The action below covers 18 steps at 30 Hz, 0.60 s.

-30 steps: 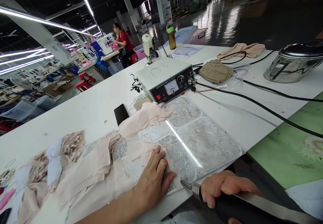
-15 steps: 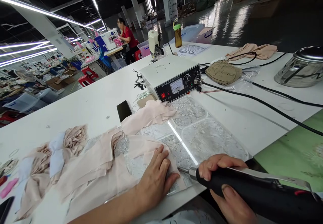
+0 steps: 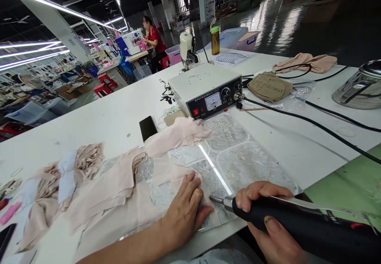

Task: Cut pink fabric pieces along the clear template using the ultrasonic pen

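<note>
My left hand [image 3: 186, 210] lies flat on a thin pale pink fabric piece [image 3: 166, 170], fingers stretched and thumb apart, pressing it against a clear-covered, marble-patterned board [image 3: 247, 162]. My right hand [image 3: 268, 212] is wrapped round a black handheld ultrasonic welding gun [image 3: 309, 220]. Its metal tip [image 3: 216, 199] points left and meets the fabric edge near my left thumb; exact contact is hard to make out. More pink pieces lie around: a layered stack [image 3: 119, 176] to the left and a crumpled bundle [image 3: 178, 135] beyond my left hand.
A control box [image 3: 211, 89] with a dial stands behind the board, its black cable [image 3: 297, 117] running right. Nearby are a phone [image 3: 148, 129], brown card patterns [image 3: 269, 86], a glass pot [image 3: 358, 87] and tied fabric bundles [image 3: 67, 174]. A person in red [image 3: 154, 39] sits sewing farther off.
The view has shifted slightly, so background things sit a little farther right. Both hands, the fabric and the welding gun look almost unchanged.
</note>
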Each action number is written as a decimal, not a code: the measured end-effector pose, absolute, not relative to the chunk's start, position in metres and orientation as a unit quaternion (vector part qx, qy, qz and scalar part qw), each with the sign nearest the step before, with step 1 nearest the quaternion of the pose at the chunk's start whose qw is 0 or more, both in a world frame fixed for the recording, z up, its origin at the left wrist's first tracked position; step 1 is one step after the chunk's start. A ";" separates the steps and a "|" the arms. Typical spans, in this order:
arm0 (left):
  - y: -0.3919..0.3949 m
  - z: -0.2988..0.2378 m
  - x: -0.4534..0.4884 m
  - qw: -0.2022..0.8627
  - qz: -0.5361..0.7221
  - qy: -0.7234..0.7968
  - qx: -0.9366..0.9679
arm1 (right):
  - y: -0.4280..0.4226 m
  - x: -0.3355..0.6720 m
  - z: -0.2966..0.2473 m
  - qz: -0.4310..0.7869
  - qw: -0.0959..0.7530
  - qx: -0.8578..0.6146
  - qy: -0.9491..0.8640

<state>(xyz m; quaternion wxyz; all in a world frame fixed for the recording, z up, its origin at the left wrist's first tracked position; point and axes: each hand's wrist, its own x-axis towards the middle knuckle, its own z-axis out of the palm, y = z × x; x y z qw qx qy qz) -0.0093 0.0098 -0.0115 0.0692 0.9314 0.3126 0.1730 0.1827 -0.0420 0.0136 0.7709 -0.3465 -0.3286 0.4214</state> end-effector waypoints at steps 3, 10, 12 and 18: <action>0.010 -0.012 -0.009 0.069 0.173 0.310 0.933 | -0.042 0.186 0.015 0.415 0.763 -0.359 -0.342; 0.009 -0.012 -0.010 0.074 0.157 0.314 0.933 | -0.041 0.180 0.013 0.426 0.771 -0.341 -0.328; 0.009 -0.013 -0.010 0.072 0.160 0.314 0.933 | -0.041 0.179 0.012 0.429 0.774 -0.332 -0.327; 0.009 -0.011 -0.010 0.069 0.171 0.311 0.932 | -0.040 0.181 0.006 0.440 0.770 -0.318 -0.334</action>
